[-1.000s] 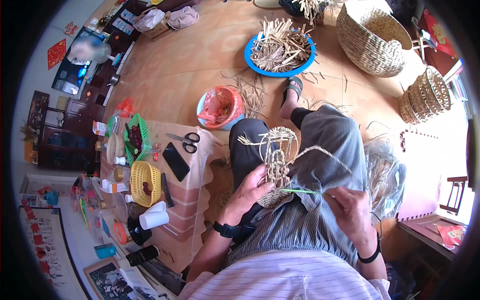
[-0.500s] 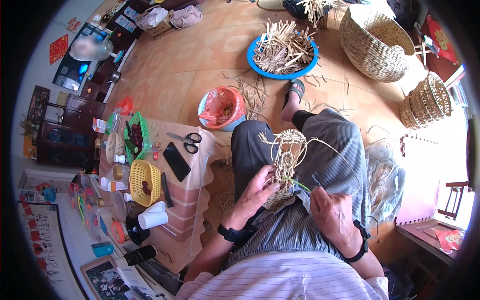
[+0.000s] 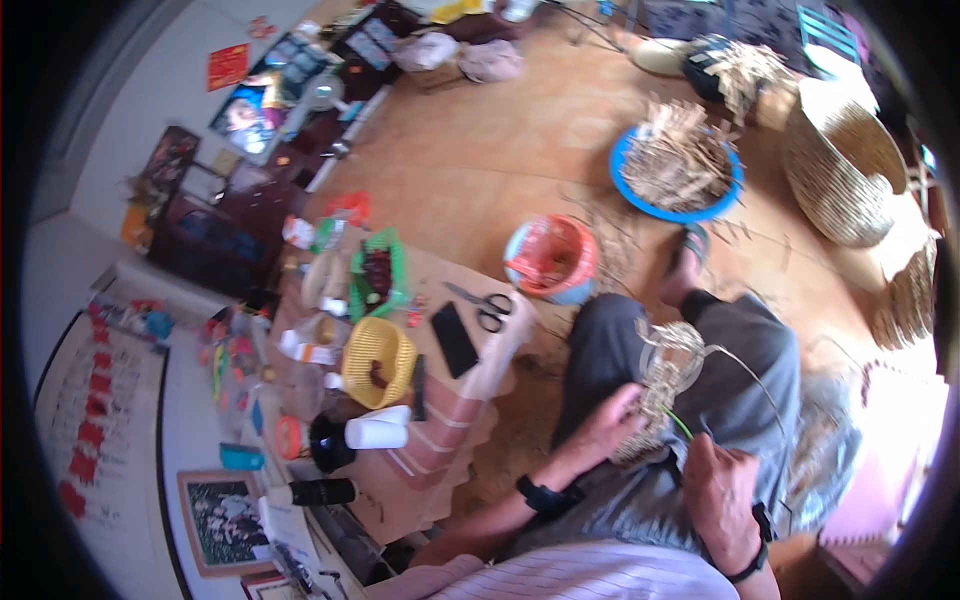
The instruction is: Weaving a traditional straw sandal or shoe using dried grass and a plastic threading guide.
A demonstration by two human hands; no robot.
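On my lap lies a narrow woven straw piece [image 3: 668, 378] with loose loops at its far end. The fingers of my left hand [image 3: 608, 424] pinch its left side. A thin green strip [image 3: 678, 423] runs from the weave toward my right hand [image 3: 722, 488], which is closed around its near end; whether it is a strand or a tool is blurred. From the loops, a long pale straw strand [image 3: 757, 376] arcs over my right thigh. The near end of the woven piece rests against my trousers.
A cloth-covered table [image 3: 440, 440] at left holds scissors [image 3: 490, 310], a black phone [image 3: 455, 340] and a yellow basket [image 3: 378, 362]. A lined bucket [image 3: 550, 262] and a blue basin of straw strips [image 3: 622, 165] stand ahead. Woven baskets [image 3: 835, 190] stand at right; a clear plastic bag [image 3: 825, 450] lies beside my leg.
The whole view has swung left, so everything sits farther right and lower in the picture, with motion blur. Both hands keep nearly the same hold on the straw piece and green strip.
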